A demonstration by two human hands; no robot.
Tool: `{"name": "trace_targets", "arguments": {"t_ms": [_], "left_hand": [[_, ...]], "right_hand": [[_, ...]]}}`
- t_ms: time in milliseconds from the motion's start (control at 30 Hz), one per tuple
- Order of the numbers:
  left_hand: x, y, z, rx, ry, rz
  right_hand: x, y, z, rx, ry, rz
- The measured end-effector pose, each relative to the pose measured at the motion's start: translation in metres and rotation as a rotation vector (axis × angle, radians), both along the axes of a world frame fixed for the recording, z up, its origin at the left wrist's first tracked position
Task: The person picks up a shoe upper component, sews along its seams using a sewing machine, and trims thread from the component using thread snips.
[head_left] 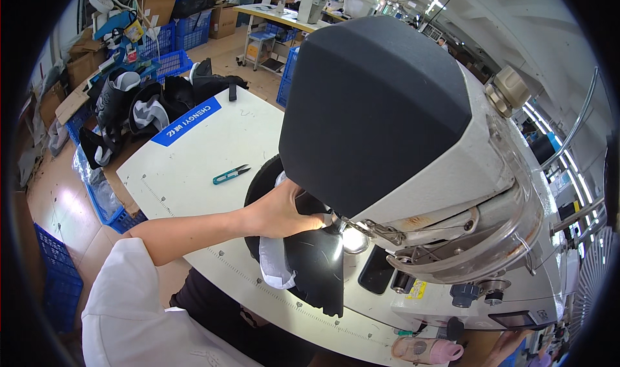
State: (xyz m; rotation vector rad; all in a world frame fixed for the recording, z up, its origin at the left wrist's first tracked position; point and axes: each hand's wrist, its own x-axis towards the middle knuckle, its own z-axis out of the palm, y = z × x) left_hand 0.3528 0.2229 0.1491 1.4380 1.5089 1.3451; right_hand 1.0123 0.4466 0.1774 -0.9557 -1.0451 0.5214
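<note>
My left hand [282,213] reaches in from the left and grips a black curved workpiece [316,270] with a jagged lower edge. A white fabric strip [276,263] runs along the workpiece under my wrist. My thumb lies close to the needle area of a sewing machine [445,192], whose dark head cover [374,108] hides some of my fingers. A lamp lights the black surface beside the needle. At the lower right, past the machine's body, a blurred bit of bare skin shows, perhaps my right hand [507,347]; its fingers cannot be made out.
Teal thread snips [231,174] lie on the white table [200,167]. A dark phone-like slab [376,270] rests by the machine base, and a pink bottle [426,350] lies near the front edge. Black pieces [152,108] are piled at the left, with blue crates [58,263] on the floor.
</note>
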Motion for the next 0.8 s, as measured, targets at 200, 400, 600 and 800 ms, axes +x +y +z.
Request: {"name": "trace_targets", "arguments": {"t_ms": [200, 400, 600, 800], "left_hand": [[0.004, 0.005, -0.007, 0.284, 0.084, 0.111], [-0.001, 0.000, -0.004, 0.109, 0.039, -0.070], [-0.001, 0.004, -0.003, 0.077, 0.091, -0.113], [0.000, 0.002, -0.006, 0.086, 0.098, -0.036]], "right_hand": [[0.039, 0.013, 0.076, -0.051, 0.083, -0.023], [0.048, 0.022, 0.078, -0.018, 0.073, 0.043], [0.049, -0.006, 0.018, -0.067, 0.145, 0.064], [0.093, 0.046, 0.116, -0.106, 0.146, 0.035]]}}
